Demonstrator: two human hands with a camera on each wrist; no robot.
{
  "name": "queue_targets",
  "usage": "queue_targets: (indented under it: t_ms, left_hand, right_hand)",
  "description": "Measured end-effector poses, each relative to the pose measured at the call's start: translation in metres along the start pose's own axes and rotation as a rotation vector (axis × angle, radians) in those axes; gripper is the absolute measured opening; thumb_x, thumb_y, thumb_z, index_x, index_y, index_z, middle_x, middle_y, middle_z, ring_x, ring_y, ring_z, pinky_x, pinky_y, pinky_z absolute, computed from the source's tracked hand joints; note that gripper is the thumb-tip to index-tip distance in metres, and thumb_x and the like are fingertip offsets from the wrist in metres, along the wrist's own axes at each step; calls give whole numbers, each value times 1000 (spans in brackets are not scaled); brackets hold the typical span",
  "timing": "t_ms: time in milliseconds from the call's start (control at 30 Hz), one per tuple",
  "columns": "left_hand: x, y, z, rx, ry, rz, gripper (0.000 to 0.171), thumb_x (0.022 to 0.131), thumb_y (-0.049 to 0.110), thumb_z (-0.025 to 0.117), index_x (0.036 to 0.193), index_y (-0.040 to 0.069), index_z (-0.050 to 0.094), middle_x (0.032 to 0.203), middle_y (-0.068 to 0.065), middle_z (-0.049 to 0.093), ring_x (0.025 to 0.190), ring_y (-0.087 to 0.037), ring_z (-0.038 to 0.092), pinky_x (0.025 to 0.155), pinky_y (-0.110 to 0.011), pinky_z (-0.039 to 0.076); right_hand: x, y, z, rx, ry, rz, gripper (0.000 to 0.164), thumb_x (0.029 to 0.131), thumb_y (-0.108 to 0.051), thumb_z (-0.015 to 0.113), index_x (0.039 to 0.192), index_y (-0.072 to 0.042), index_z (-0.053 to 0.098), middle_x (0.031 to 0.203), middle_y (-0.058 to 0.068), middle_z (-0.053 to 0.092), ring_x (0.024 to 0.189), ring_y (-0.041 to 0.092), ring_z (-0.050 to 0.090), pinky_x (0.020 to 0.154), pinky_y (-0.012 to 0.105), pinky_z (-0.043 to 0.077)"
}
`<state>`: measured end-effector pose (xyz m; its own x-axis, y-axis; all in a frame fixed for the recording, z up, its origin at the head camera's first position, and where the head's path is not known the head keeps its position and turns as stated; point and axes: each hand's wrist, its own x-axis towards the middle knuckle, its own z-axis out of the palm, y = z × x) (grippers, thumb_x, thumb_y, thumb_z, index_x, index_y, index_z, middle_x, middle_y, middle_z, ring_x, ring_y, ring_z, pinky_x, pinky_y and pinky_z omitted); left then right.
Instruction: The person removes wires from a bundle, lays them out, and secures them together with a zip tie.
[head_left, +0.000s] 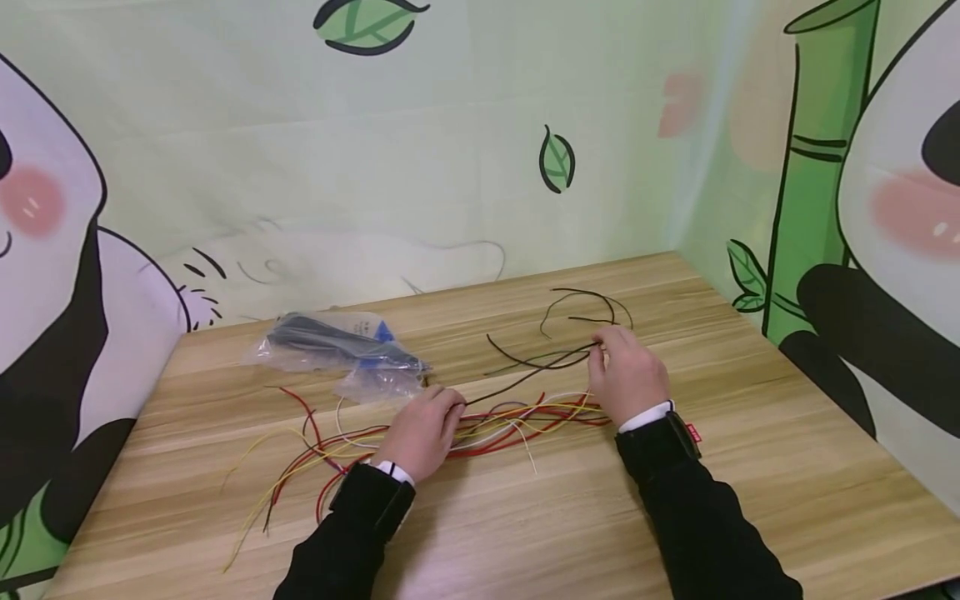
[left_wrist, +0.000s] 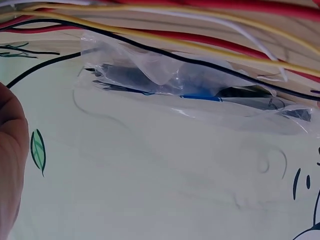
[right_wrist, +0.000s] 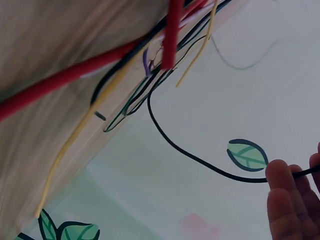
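One thin black wire (head_left: 514, 384) stretches between the two hands above the wooden table. My left hand (head_left: 423, 433) pinches its nearer end, and my right hand (head_left: 628, 375) pinches it farther along, at the right. In the right wrist view the black wire (right_wrist: 210, 168) curves to the fingertips (right_wrist: 280, 175). A loose bundle of red, yellow, white and black wires (head_left: 495, 446) lies on the table beneath and beside the left hand. More black and dark green wires (head_left: 611, 310) lie curled just beyond the right hand.
A clear plastic bag (head_left: 322, 342) with long dark pieces and a blue print lies on the table behind the left hand. The wooden table (head_left: 750, 467) backs onto a cloth wall (head_left: 450, 150) printed with pandas, leaves and bamboo.
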<state>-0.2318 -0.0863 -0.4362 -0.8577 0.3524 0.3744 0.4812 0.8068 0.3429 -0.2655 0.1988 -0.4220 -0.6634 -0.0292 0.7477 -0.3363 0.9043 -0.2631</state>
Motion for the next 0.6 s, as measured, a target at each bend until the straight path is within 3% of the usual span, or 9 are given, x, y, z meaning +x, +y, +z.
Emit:
queue_targets:
  t_ms: [133, 200, 300, 467, 600]
  left_hand:
    - [0, 2, 0, 0, 18, 53, 8, 97, 11, 65, 103, 11, 71, 96, -5, 69, 89, -23, 69, 81, -39, 57]
    - [0, 5, 0, 2, 28, 85, 9, 97, 11, 66, 103, 12, 72, 96, -4, 69, 88, -22, 69, 81, -39, 57]
    - [-1, 10, 0, 17, 48, 122, 8, 97, 12, 66, 102, 13, 72, 93, -2, 69, 85, -21, 68, 79, -37, 56]
    - [-1, 14, 0, 53, 112, 158, 6, 94, 12, 70, 98, 13, 74, 88, -1, 66, 80, -18, 64, 74, -34, 53]
    - [-1, 14, -3, 62, 123, 182, 5, 92, 11, 73, 95, 10, 76, 86, -1, 65, 77, -17, 62, 71, -32, 53]
  right_hand:
    - [0, -1, -1, -27, -66, 49, 9, 88, -6, 67, 95, -3, 72, 93, 15, 75, 73, 33, 71, 59, 46, 55]
    - [-2, -5, 0, -31, -123, 16, 11, 88, -6, 66, 96, -4, 73, 93, 14, 76, 79, 32, 73, 64, 45, 57]
    - [-5, -17, 3, -7, -209, -123, 12, 87, -8, 68, 97, -7, 75, 95, 10, 78, 85, 27, 75, 68, 41, 59]
    - [-12, -39, 9, 44, -271, -421, 14, 84, -23, 79, 94, -14, 76, 85, 0, 77, 73, 14, 73, 58, 29, 55]
    - [-15, -47, 11, 85, -283, -500, 17, 87, -36, 78, 88, -18, 77, 76, -7, 72, 63, 7, 65, 52, 23, 46]
